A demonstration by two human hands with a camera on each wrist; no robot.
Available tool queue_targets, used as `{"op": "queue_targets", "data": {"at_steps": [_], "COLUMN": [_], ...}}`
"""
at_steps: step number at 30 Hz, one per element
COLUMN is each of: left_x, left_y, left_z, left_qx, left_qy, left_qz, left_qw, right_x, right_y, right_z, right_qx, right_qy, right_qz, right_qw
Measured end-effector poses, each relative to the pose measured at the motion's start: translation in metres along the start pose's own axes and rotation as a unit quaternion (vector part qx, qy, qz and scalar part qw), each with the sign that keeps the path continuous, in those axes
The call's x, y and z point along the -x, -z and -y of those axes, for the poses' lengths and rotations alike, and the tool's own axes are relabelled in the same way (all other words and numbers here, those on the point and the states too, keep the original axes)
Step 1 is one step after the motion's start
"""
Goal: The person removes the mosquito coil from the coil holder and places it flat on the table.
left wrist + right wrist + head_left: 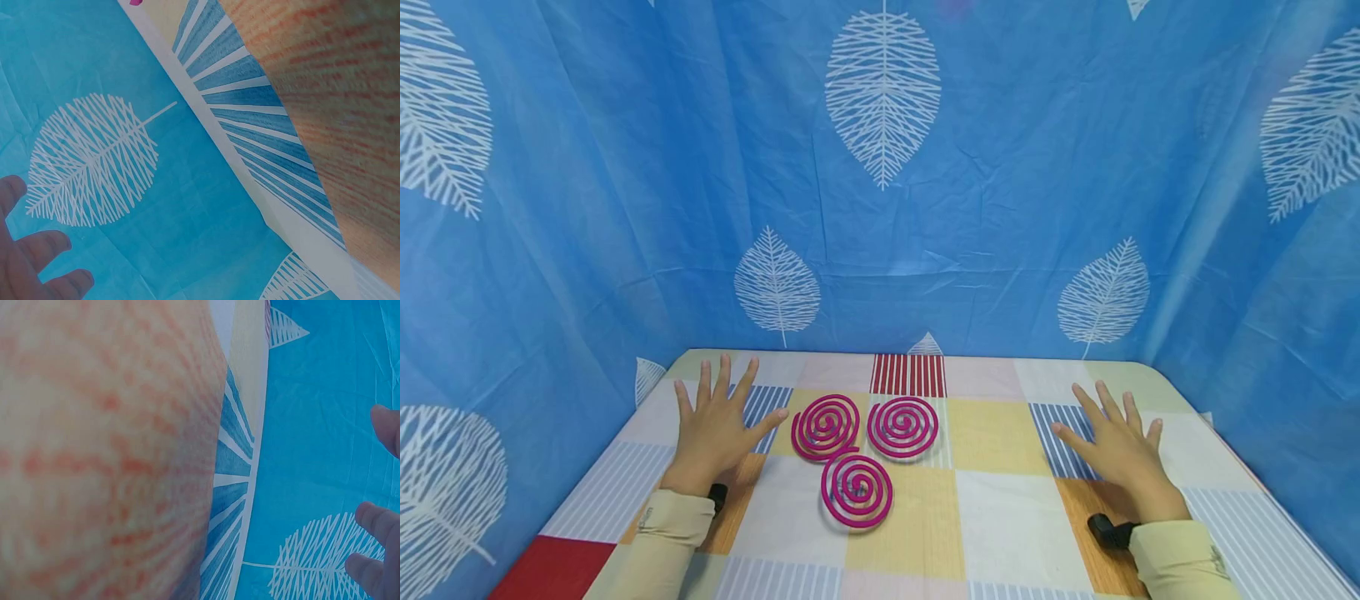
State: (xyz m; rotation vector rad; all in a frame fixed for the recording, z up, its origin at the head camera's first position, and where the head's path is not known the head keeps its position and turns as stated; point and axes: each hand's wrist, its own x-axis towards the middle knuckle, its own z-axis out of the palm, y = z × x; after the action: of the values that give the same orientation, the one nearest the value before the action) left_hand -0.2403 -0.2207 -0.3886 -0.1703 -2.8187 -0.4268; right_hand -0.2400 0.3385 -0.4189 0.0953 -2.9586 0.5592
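Three magenta spiral coils, shaped like mosquito coils, lie flat on the table in the head view. One coil [826, 427] is at the back left, a second coil [903, 427] sits to its right, and the front coil [857, 490] lies nearer the person, its outer end by the back-left one. My left hand [718, 429] is held left of the coils with fingers spread, its thumb pointing toward the back-left coil. Well to the right of them, my right hand [1120, 450] is also spread. Neither hand holds anything. The wrist views show only some fingertips [53, 250] against the blue curtain.
A patchwork-patterned cloth [1007, 508] covers the table. Blue curtain [1000, 167] with white leaf prints surrounds the table at the back and both sides. Each wrist wears a black camera strap, the right camera [1108, 531] close over an orange patch.
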Motion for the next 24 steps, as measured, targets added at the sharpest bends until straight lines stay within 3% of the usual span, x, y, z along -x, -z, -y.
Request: {"op": "queue_targets", "data": {"at_steps": [14,24], "left_x": [-0.0006,0.0001], "left_y": [-0.0027,0.0030], "left_z": [0.0003,-0.0026], "left_qx": [0.008,0.013], "left_qy": [-0.004,-0.010], "left_qz": [0.005,0.014], "left_qw": [0.9999,0.9998], "right_x": [-0.0002,-0.0035], "right_y": [-0.0021,-0.0023], "right_z": [-0.0026,0.0016], "right_qx": [-0.008,-0.005], "right_qy": [0.005,0.039], "right_qz": [0.000,-0.018], "right_qw": [1.0000,0.9991]}}
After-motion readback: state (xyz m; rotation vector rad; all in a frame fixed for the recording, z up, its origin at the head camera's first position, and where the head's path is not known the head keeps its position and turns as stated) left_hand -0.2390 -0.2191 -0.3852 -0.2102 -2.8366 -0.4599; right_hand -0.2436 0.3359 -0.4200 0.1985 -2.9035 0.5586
